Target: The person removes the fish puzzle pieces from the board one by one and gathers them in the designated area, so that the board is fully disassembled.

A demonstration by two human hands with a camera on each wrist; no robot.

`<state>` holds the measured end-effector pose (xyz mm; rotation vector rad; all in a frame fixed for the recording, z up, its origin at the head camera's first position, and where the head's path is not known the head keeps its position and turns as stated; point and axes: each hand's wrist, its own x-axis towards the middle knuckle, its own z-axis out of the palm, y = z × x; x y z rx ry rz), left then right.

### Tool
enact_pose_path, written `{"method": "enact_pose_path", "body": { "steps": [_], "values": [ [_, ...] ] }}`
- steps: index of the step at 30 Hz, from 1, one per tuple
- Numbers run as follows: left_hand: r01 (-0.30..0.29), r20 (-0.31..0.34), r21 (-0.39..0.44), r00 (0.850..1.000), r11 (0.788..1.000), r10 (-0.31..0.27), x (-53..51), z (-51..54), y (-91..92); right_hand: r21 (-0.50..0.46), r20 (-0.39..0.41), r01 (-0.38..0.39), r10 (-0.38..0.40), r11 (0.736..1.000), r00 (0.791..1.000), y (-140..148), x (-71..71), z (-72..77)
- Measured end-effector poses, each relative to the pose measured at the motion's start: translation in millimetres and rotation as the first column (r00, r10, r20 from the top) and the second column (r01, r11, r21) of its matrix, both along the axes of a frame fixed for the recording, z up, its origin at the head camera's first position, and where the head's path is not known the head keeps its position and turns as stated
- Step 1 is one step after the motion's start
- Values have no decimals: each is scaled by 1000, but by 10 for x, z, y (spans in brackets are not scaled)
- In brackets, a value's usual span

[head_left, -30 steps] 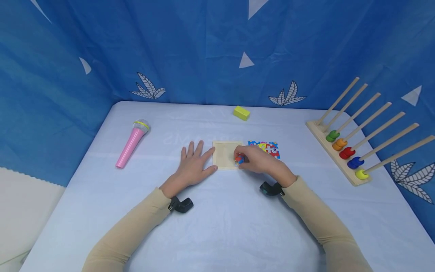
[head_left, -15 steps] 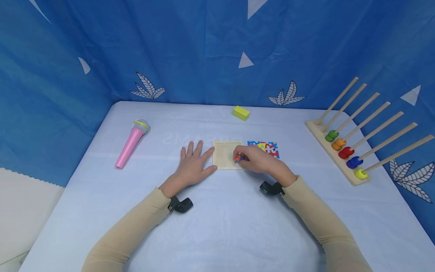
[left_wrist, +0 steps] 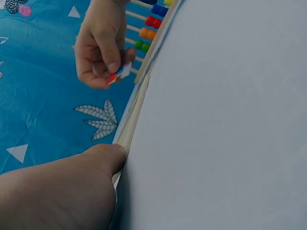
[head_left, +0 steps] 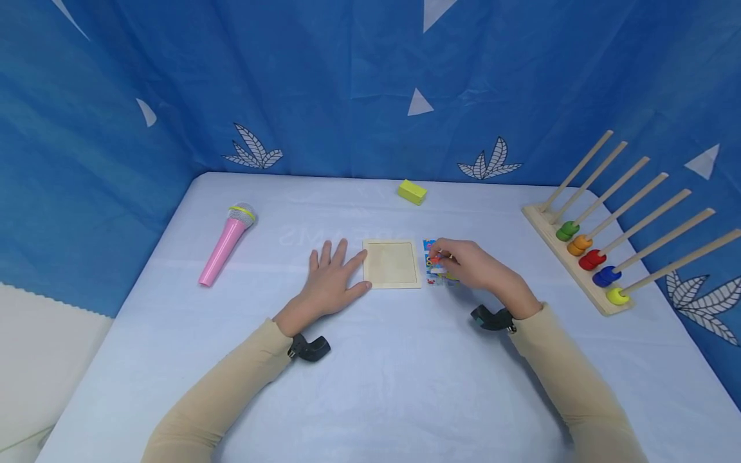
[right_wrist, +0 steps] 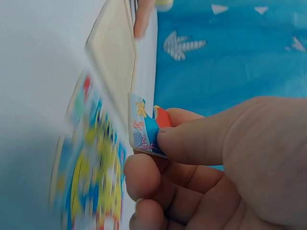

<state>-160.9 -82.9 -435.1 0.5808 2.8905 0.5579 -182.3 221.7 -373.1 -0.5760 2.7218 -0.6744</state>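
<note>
A shallow square wooden puzzle tray (head_left: pixel 392 263) lies bare at the middle of the table. My left hand (head_left: pixel 327 284) rests spread and flat on the cloth, its thumb and index fingertips at the tray's left edge. To the right of the tray, my right hand (head_left: pixel 471 265) pinches a jigsaw piece (right_wrist: pixel 145 125) between thumb and fingers. That piece is printed in light blue, blue and red, with a small yellow flower shape. It is held tilted above a group of colourful jigsaw pieces (right_wrist: pixel 98 167), which the hand partly hides in the head view.
A yellow block (head_left: pixel 411 192) sits behind the tray. At the left lies a pink toy microphone (head_left: pixel 222 249). A wooden peg rack (head_left: pixel 570 260) with coloured beads slants along the right side. Blue curtain (head_left: pixel 347 83) hangs behind the table's far edge.
My right hand has lifted away from the tray's right side and moved right with the jigsaw piece, over the other pieces. The left hand has stayed put.
</note>
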Motion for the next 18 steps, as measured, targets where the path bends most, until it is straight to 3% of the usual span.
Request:
{"method": "enact_pose_path", "body": {
  "steps": [9,18],
  "values": [
    [2,-5,3,1000,1000,-2,-7,-12,-8,44,23,90,-91,995,996,469,125,-25],
    [1,-10,9,1000,1000,-1,2,-4,0,67,152,105,-114,992,982,591,156,-97]
  ]
}}
